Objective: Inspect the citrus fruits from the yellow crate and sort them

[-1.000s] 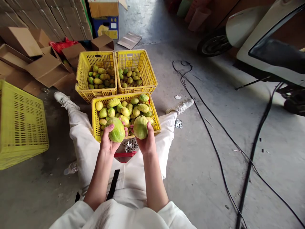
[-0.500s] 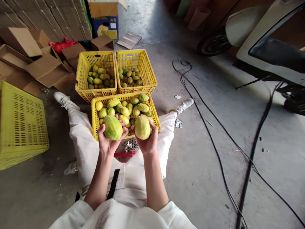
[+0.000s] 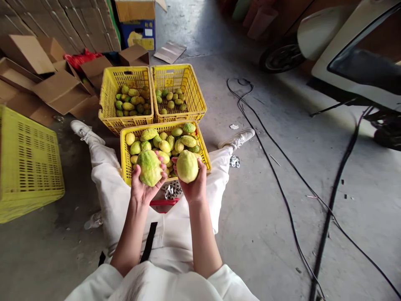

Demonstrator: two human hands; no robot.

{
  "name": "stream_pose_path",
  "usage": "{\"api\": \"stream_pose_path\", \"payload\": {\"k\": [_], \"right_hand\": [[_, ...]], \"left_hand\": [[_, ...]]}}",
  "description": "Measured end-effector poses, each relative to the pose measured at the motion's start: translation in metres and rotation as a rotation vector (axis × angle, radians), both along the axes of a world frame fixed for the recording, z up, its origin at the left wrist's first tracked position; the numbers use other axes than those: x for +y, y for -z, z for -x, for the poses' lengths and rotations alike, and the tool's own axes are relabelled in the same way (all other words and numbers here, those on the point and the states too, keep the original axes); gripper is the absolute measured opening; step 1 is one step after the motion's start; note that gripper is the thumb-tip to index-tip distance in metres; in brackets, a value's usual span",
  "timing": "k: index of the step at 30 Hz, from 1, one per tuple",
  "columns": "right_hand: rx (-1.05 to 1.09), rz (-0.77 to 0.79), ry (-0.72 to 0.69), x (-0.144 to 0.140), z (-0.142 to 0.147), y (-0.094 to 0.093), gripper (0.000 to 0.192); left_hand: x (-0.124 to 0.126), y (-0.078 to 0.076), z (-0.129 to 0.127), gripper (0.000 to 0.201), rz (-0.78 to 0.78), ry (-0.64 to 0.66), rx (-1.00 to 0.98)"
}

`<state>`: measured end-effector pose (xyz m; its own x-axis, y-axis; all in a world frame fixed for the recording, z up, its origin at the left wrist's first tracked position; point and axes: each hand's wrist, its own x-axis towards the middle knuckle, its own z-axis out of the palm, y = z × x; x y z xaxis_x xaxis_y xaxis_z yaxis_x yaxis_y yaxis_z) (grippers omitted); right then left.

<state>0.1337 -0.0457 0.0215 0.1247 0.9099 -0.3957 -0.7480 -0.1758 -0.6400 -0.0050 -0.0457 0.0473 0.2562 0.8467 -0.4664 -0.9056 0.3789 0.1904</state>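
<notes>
Cupped from below, a greenish round fruit (image 3: 149,167) in my left hand (image 3: 144,186) and a paler yellow-green fruit (image 3: 187,166) in my right hand (image 3: 194,186) hover above the near yellow plastic crate (image 3: 124,156), and I judge either could roll off my palm onto the piled fruit.

A grey concrete floor (image 3: 266,217) carries three yellow fruit crates: the nearest crate (image 3: 125,165) at centre, two more crates (image 3: 109,94) (image 3: 196,94) touching it at 12 o'clock. An upturned yellow crate (image 3: 28,167) sits at 9 o'clock, flattened cardboard boxes (image 3: 59,90) at 10 o'clock, black cables (image 3: 282,184) at 3 o'clock.
</notes>
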Motion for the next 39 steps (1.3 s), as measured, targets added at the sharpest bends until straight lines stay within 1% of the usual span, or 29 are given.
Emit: {"api": "stream_pose_path", "payload": {"k": [2, 4, 7, 11, 13, 15, 17, 20, 23, 25, 29, 33, 36, 39], "right_hand": [[0.025, 0.002, 0.018, 0.0, 0.0, -0.001, 0.031], [0.038, 0.023, 0.054, 0.0, 0.0, -0.002, 0.032], [0.022, 0.049, 0.081, -0.001, -0.001, -0.002, 0.034], [0.008, 0.009, 0.033, -0.003, -0.004, -0.002, 0.04], [0.028, 0.006, 0.014, -0.003, -0.005, -0.003, 0.04], [0.044, 0.02, 0.025, -0.003, -0.004, -0.003, 0.036], [0.046, 0.016, 0.054, -0.003, -0.003, -0.004, 0.03], [0.037, -0.019, 0.068, -0.003, -0.002, -0.004, 0.025], [-0.001, -0.038, 0.034, -0.003, -0.002, -0.003, 0.029], [-0.009, -0.052, -0.001, -0.004, -0.003, -0.002, 0.035], [0.047, -0.017, -0.019, -0.003, -0.005, 0.001, 0.04], [0.055, 0.016, -0.055, -0.002, -0.007, -0.003, 0.046], [0.04, 0.012, -0.038, -0.002, -0.008, -0.006, 0.044], [0.056, 0.026, 0.016, -0.002, -0.009, -0.007, 0.042]], "left_hand": [[0.0, -0.001, -0.002, 0.048, -0.016, -0.009, 0.024], [0.0, 0.0, -0.003, 0.045, -0.036, -0.02, 0.07], [0.0, 0.004, -0.003, 0.051, -0.04, -0.03, 0.132], [0.001, 0.006, -0.001, 0.063, -0.029, -0.043, 0.171], [0.002, 0.004, 0.001, 0.062, -0.058, -0.024, 0.225], [0.001, 0.0, 0.003, 0.06, -0.09, 0.022, 0.266], [0.001, -0.001, 0.004, 0.059, -0.09, 0.065, 0.263], [0.0, 0.0, 0.002, 0.053, -0.052, 0.08, 0.227], [0.0, 0.002, 0.0, 0.051, -0.044, 0.075, 0.216], [0.0, 0.0, -0.001, 0.054, -0.061, 0.059, 0.218], [-0.001, -0.008, -0.001, 0.065, -0.15, 0.053, 0.204], [-0.002, -0.014, 0.001, 0.074, -0.219, 0.067, 0.169], [-0.003, -0.015, 0.002, 0.076, -0.249, 0.057, 0.162], [-0.003, -0.012, 0.0, 0.07, -0.208, 0.024, 0.201]]}}
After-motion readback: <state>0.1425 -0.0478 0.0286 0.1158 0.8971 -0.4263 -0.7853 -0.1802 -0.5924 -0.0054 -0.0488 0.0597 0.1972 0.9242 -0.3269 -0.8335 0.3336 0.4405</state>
